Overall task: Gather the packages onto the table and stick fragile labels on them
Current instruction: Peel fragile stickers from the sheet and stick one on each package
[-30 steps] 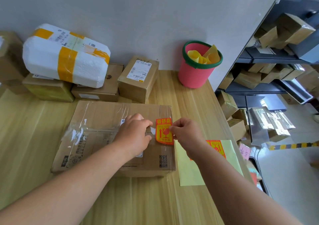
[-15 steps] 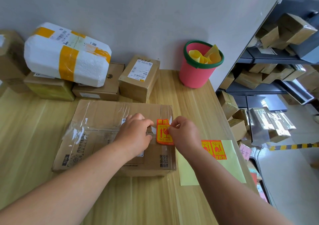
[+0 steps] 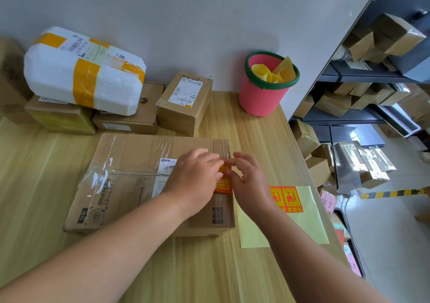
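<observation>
on box (image 3: 130, 163) left hand (image 3: 195, 177), right hand (image 3: 252, 184) press label (image 3: 225, 185), lengthwise toward wall (image 3: 186, 23)

The bucket (image 3: 263, 98) is pink with a green rim, the foam package (image 3: 58, 77) white with orange tape bands, the fragile label (image 3: 223, 184) red-orange.

Pink bucket (image 3: 263, 93), green rim, stands upright against the grey wall (image 3: 186, 23). Curled yellow paper sheets (image 3: 275, 73) stick up out of it, above the rim. Right of the wall: dark metal shelving (image 3: 363, 78), several tiers. Pale floor (image 3: 384, 233) below, crossed by a yellow-and-black striped tape (image 3: 393, 193). Pink slip (image 3: 327, 200) with handwriting near the tape's left end; writing too small to read.
</observation>
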The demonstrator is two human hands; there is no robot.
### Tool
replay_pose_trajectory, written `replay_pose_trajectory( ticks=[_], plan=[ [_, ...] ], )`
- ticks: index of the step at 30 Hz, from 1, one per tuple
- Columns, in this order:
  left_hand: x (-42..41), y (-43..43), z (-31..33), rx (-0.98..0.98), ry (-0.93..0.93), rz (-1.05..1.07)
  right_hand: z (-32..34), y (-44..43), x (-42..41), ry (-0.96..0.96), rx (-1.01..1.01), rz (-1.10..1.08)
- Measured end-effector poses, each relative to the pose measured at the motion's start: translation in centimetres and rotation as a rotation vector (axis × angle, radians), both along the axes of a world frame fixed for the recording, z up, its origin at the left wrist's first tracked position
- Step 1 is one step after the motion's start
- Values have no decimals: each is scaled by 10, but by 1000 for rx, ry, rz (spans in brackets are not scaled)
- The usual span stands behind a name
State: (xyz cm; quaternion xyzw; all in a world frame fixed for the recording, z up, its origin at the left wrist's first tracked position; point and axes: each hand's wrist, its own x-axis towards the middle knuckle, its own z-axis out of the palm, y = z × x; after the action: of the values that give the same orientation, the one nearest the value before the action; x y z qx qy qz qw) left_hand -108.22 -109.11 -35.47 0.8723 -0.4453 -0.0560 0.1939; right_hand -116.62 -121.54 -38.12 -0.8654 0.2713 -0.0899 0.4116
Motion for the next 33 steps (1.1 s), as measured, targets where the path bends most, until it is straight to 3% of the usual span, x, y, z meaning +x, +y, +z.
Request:
replay_pose_trajectory(
  ticks=[6, 9, 14, 19, 33],
  plan=[
    [1, 7, -17, 232, -31, -97, -10, -3, -7, 73, 18, 44],
    [-1, 11, -18, 249, -27, -109, -8, -2, -7, 80, 36, 51],
    [-8, 18, -18, 208, -61, -119, -1, 9, -16, 63, -294, 209],
    [-17, 30, -19, 277, -50, -141, -10, 13, -23, 143, -434, 274],
    [-23, 46, -18, 309, -26, -212, -1, 20, -46, 252, -476, 363]
  ],
)
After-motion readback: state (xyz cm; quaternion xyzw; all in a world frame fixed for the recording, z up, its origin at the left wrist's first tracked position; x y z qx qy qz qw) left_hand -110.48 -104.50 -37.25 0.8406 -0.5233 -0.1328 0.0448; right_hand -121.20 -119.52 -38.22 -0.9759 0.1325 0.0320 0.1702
